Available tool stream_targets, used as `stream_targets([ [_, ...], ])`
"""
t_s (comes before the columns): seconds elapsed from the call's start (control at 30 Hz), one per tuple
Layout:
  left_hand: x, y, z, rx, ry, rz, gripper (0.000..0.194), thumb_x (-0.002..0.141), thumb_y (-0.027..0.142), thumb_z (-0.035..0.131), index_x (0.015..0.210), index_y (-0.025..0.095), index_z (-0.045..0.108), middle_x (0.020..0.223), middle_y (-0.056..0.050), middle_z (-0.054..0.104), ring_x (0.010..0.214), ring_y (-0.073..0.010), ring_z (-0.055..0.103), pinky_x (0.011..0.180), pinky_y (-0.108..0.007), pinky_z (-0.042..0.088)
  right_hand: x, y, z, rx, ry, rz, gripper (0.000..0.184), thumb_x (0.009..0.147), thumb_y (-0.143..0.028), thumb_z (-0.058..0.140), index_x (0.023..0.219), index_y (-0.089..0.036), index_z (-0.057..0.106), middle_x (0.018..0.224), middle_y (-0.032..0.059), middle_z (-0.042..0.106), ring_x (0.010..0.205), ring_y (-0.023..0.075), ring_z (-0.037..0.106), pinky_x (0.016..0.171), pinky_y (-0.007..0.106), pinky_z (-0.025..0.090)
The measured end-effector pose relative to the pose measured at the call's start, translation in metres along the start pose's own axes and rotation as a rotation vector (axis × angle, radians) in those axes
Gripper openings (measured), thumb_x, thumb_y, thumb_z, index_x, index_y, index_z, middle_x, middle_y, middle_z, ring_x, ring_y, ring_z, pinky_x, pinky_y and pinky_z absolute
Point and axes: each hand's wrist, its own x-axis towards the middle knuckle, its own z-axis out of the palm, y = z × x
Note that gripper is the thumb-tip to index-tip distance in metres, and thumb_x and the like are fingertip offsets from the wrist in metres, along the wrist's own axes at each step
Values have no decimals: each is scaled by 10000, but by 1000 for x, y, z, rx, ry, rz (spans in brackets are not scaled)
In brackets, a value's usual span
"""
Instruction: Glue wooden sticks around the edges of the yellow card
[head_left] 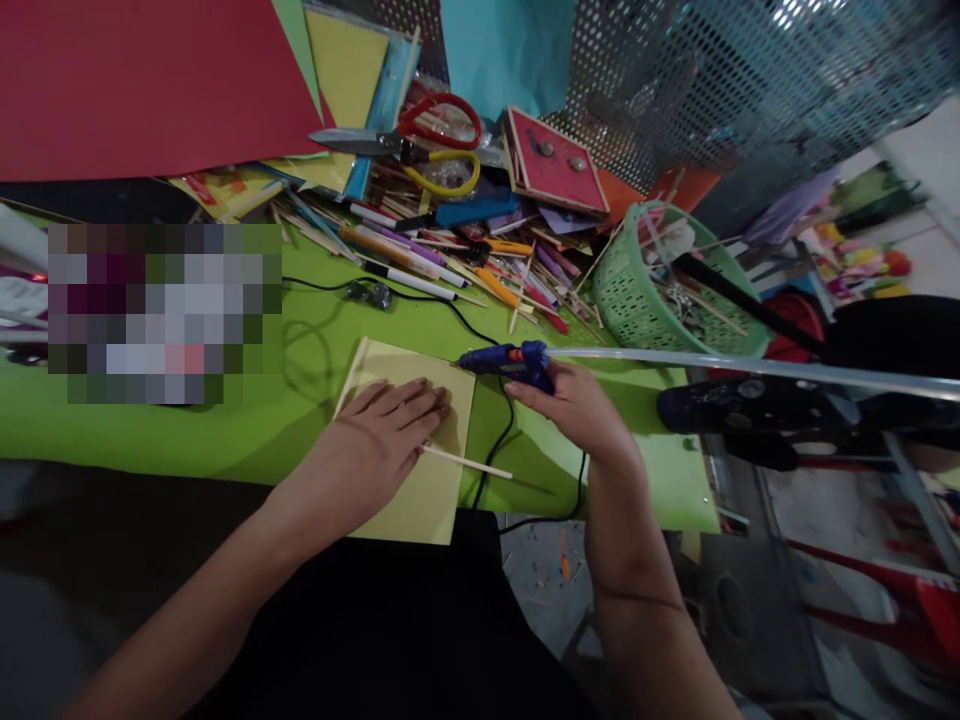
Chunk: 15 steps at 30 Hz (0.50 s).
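Nearest, a left hand [379, 440] lies flat, fingers slightly spread, on a yellow sheet [420, 508] at the front of a green-covered bench [225, 435], 1 thin stick [476, 464] jutting from beside its thumb. The right hand [589, 412] wraps its fingers around a blue glue gun [506, 362], tip at the sheet's far right corner. Beyond lie pens [411, 280], a green basket [637, 290] and 1 pair of scissors [405, 150].

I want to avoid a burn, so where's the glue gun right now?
In the head view, the blue glue gun is right of centre, in the right hand, its nozzle near the top right corner of the yellow sheet.
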Motion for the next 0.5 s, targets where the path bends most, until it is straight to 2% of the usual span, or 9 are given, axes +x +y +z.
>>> stream_targets([
  [0.3, -2, 4, -4, 32, -40, -10, 504, 1048, 187, 392, 1528, 224, 539, 1662, -65, 490, 1522, -275, 475, 1225, -504, 370, 0, -1, 2, 56, -9, -3, 437, 925, -604, 674, 1113, -224, 780, 957, 53, 789, 851, 269, 703, 779, 392, 526],
  [0.5, 3, 7, -8, 57, -50, 9, 480, 1057, 175, 376, 1491, 211, 578, 1602, -56, 567, 1468, -300, 533, 1172, -550, 408, 0, -2, 5, -17, -11, 1, 410, 926, -590, 680, 1039, -211, 786, 978, 85, 798, 882, 297, 710, 800, 406, 525],
])
